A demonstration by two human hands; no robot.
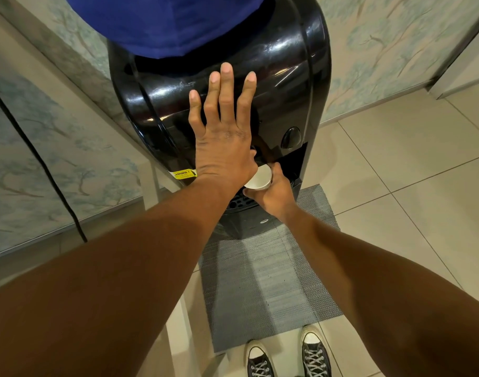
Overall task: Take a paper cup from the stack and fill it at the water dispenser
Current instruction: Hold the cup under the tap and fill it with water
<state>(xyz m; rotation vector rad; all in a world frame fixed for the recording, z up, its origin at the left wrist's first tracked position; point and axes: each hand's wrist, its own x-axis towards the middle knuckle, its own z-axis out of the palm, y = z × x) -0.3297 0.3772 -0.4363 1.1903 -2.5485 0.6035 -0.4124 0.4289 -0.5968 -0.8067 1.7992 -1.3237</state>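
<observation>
Paper cup is gripped by the right hand, fingers wrapped round its wall, mouth up, in the dispensing recess of the black water dispenser, just above the drip tray. Left hand is laid flat and open on the dispenser front, fingers spread, nothing held; its thumb is tucked at the recess edge beside the cup. Grey mat lies below, black sneakers at its near edge.

Head view, steeply down, close
</observation>
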